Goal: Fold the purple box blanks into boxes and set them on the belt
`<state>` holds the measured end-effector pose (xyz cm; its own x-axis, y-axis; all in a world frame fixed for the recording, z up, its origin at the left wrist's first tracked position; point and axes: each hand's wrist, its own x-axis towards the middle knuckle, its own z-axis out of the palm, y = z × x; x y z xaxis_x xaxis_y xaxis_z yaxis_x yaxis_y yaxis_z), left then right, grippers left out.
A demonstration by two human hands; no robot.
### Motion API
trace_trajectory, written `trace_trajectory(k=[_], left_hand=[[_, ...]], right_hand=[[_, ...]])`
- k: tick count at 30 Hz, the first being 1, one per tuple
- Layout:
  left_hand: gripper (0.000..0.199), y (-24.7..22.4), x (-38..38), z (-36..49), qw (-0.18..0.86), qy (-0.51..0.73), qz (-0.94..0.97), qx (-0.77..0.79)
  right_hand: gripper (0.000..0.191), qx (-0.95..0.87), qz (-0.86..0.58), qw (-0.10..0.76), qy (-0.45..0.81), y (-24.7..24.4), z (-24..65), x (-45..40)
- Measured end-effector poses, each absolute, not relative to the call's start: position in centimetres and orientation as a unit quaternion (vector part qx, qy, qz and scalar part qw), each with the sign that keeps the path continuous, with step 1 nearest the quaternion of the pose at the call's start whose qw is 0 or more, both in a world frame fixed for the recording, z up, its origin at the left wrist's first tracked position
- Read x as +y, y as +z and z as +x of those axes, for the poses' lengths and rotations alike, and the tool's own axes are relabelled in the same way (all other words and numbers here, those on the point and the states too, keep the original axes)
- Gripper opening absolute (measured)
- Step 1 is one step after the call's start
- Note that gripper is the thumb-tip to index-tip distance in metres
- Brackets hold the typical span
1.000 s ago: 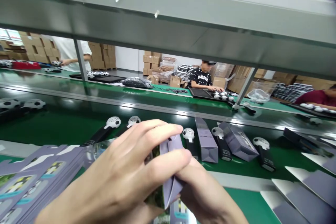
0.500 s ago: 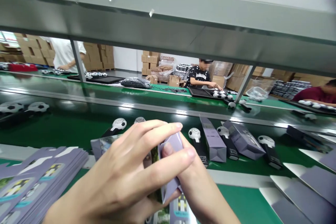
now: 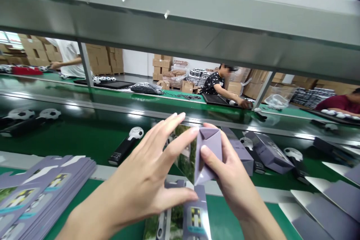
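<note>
My right hand grips a small purple printed box, its thumb pressed on the folded end and its fingers behind. The box is tilted, with its purple end facing me and a green picture on its side. Around the box's left side my left hand is spread, fingers stretched out and thumb apart below. Whether its forefinger touches the box I cannot tell. Below both hands lies a flat printed carton. Just beyond my left hand, a black-handled device with a football-patterned head rests on the green belt.
Flat purple cartons are stacked at left, and more carton blanks fan out at right. A finished-looking box lies among football-headed devices. A grey shelf spans overhead. Co-workers sit or stand across the belt.
My left hand has opened and drawn left from the box. My right hand, earlier mostly hidden behind it, now shows holding the box, which has shifted right and up.
</note>
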<state>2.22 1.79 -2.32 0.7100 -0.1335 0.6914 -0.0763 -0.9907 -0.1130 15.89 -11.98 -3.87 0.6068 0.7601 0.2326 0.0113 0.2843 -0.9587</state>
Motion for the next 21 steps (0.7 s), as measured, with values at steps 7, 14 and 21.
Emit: trace_trajectory(k=[7, 14, 21], left_hand=[[0.096, -4.3, 3.6, 3.2, 0.031, -0.368, -0.927, 0.061], [0.092, -4.4, 2.7, 3.3, 0.002, -0.342, -0.939, 0.04], [0.061, -4.3, 3.0, 3.2, -0.079, -0.062, -0.989, -0.106]], right_hand=[[0.088, -0.357, -0.587, 0.653, 0.32, -3.5, 14.7, -12.4], [0.062, -0.409, -0.602, 0.641, 0.243, -4.5, 16.8, -12.1], [0.061, -0.327, -0.881, 0.342, 0.036, -6.8, 21.3, -12.4]])
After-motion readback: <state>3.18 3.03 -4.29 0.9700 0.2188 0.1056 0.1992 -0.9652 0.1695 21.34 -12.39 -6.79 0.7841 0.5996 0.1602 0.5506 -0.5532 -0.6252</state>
